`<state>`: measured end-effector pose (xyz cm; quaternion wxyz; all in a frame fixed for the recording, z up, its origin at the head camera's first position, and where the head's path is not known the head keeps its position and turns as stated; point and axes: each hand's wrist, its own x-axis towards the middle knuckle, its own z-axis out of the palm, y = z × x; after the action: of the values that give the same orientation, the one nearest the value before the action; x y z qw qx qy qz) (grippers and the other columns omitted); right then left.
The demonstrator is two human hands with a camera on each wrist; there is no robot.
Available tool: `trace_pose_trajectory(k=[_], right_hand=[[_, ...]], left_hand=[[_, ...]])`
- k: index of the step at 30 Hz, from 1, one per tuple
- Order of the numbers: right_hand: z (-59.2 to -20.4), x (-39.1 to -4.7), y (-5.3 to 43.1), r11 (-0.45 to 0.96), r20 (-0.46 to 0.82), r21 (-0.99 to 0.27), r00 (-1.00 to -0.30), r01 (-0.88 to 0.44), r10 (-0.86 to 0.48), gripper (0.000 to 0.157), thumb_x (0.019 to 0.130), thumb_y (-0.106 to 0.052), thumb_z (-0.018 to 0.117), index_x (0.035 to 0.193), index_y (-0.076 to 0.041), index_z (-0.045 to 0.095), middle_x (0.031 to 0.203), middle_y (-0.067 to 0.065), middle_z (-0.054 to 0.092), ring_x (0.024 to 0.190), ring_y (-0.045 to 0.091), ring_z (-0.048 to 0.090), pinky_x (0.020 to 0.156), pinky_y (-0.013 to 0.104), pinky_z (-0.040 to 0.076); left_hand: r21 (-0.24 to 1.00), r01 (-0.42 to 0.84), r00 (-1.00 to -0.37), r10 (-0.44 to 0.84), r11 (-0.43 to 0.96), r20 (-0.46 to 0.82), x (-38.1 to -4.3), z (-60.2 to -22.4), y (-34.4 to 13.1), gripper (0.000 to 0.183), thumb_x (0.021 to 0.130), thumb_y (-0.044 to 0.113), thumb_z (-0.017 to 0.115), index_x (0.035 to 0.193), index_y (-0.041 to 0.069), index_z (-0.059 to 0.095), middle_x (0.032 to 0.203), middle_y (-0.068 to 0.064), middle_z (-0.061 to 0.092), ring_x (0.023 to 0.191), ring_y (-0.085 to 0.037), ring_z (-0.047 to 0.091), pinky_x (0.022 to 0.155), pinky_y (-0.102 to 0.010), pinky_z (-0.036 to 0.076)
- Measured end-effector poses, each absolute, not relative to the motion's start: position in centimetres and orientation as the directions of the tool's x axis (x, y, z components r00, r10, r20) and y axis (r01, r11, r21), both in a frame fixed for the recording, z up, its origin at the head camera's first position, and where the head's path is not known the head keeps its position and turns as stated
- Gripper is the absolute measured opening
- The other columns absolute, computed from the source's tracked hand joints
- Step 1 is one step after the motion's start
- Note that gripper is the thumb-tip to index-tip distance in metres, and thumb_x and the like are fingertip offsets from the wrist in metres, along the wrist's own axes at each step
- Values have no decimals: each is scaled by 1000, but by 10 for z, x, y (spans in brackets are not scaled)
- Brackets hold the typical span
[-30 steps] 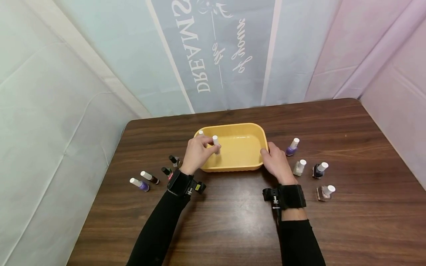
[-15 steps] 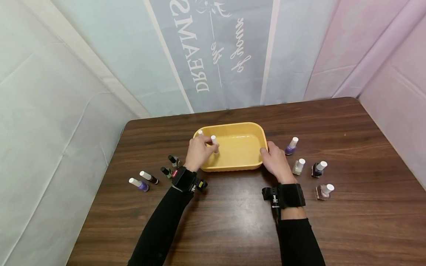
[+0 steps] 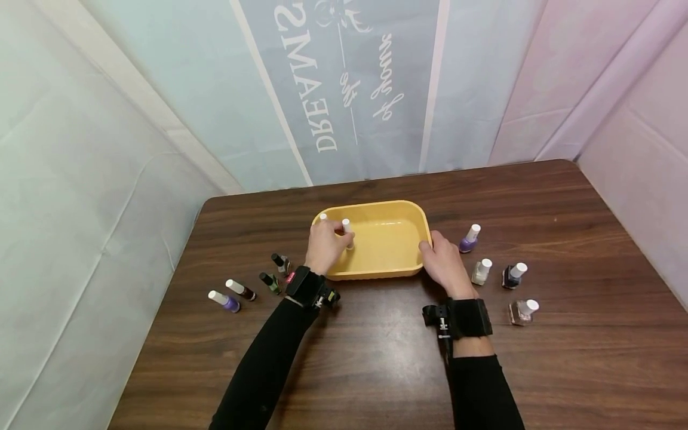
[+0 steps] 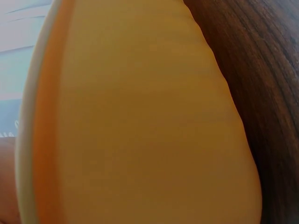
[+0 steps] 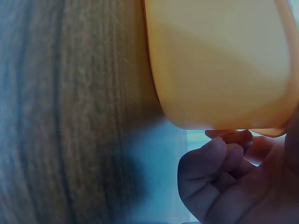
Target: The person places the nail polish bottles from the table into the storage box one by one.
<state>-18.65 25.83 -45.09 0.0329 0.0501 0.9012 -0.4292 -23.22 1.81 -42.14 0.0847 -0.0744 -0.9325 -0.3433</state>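
My left hand [image 3: 324, 246] reaches over the left end of a yellow tray [image 3: 384, 275] and pinches a nail polish bottle by its white cap [image 3: 346, 226]. The bottle stands nearly upright inside the tray, its lower part partly behind the fingers. Behind that hand, another white cap [image 3: 323, 217] shows at the tray's left corner. My right hand [image 3: 446, 266] grips the tray's right end, thumb over the rim. In the right wrist view its curled fingers [image 5: 201, 163] lie beneath the tray wall [image 5: 215, 70]. The tray's outer side [image 4: 149, 112] fills the left wrist view.
Left of the tray stand black-capped bottles [image 3: 270, 282] and white-capped ones, dark [image 3: 240, 289] and purple [image 3: 224, 301]. To the right are several white-capped bottles: purple [image 3: 469, 239], pale [image 3: 481, 272], dark [image 3: 513, 276] and clear pinkish [image 3: 522, 312]. A printed curtain [image 3: 376, 89] hangs behind the wooden table [image 3: 387, 358].
The left wrist has shifted slightly right and the left hand has lowered a little with the bottle in the tray. My right hand keeps its grip on the tray's right end.
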Motion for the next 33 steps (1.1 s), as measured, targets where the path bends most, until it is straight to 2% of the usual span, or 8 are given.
trace_pose_trajectory(k=[15,25,33], right_hand=[[-453,-187,259,633,-82,-768,-995,102,62,35,98,-26,33,115,0,49,94,16,54,89,30,50,79,44,41],[-454,-187,258,641,-57,-763,-996,84,62,32,97,-25,33,110,-1,50,90,15,54,88,30,50,77,44,41],[-454,-187,259,639,-79,-763,-995,99,61,36,98,-27,32,116,0,49,93,16,54,88,30,51,78,44,41]], left_hand=[[654,143,-983,31,743,181,-236,-426,28,10,79,13,67,72,7,71,69,-4,67,63,-16,51,54,-24,33],[635,161,-971,8,756,237,-236,-428,29,11,81,10,65,72,5,69,70,-7,67,63,-17,54,56,-25,38],[580,195,-961,36,791,274,-235,-433,27,17,83,14,65,68,6,64,60,-4,57,54,-16,44,52,-25,31]])
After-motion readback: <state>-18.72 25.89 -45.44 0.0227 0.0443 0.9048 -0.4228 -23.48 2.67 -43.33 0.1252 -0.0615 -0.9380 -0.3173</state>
